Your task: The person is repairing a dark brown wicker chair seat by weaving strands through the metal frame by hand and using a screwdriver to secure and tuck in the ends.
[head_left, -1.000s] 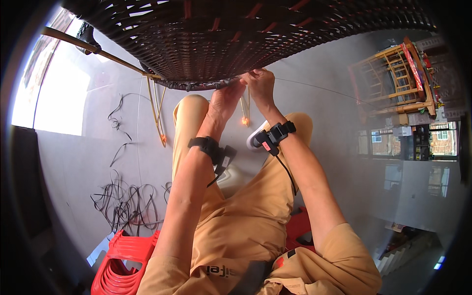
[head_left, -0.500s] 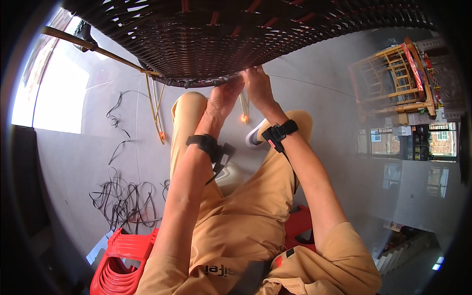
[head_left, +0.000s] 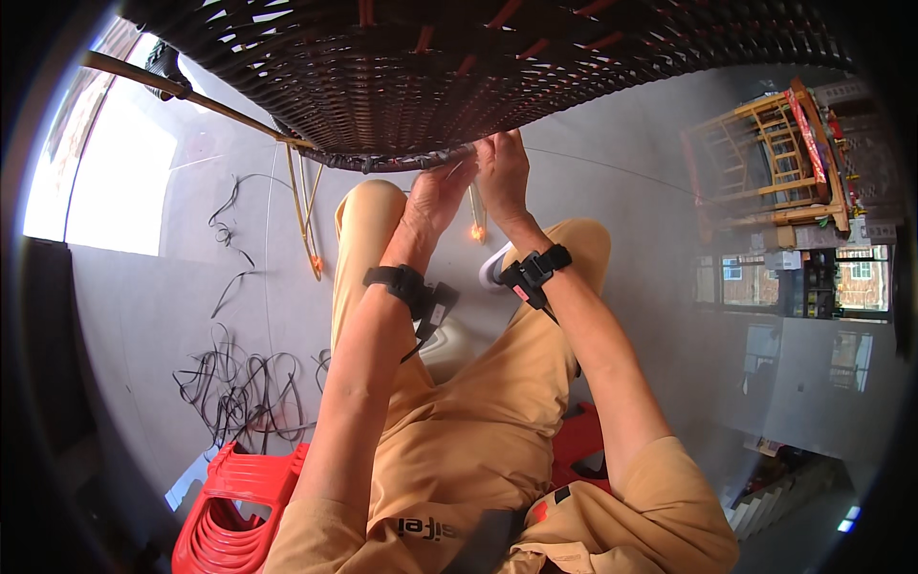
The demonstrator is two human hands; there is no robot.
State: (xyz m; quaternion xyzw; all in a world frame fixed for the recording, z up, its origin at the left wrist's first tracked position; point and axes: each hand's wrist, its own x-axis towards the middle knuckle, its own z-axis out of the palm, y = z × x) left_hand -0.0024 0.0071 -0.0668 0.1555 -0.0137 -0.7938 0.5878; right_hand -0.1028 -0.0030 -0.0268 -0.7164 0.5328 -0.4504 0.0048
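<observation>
A dark brown woven wicker piece (head_left: 382, 105), with some reddish strands, hangs over the top of the view, its wrapped lower rim (head_left: 382, 161) curving toward me. My left hand (head_left: 440, 196) is closed at this rim from below, its fingertips partly hidden. Right beside it, my right hand (head_left: 503, 177) has its bent fingers pressed together at the same edge. Whatever lies between those fingers is too small or hidden to name. Black straps with small boxes are around both wrists.
Tan frame legs (head_left: 304, 215) with orange tips stand below the wicker; a tan pole (head_left: 191, 96) runs left. Tangled dark strips (head_left: 239, 392) lie on the grey floor. Red plastic stools (head_left: 244, 478) are at lower left, wooden frames (head_left: 775, 158) at far right.
My right wrist has turned a little and shifted slightly left, its fingers staying at the rim. My left hand keeps nearly the same place.
</observation>
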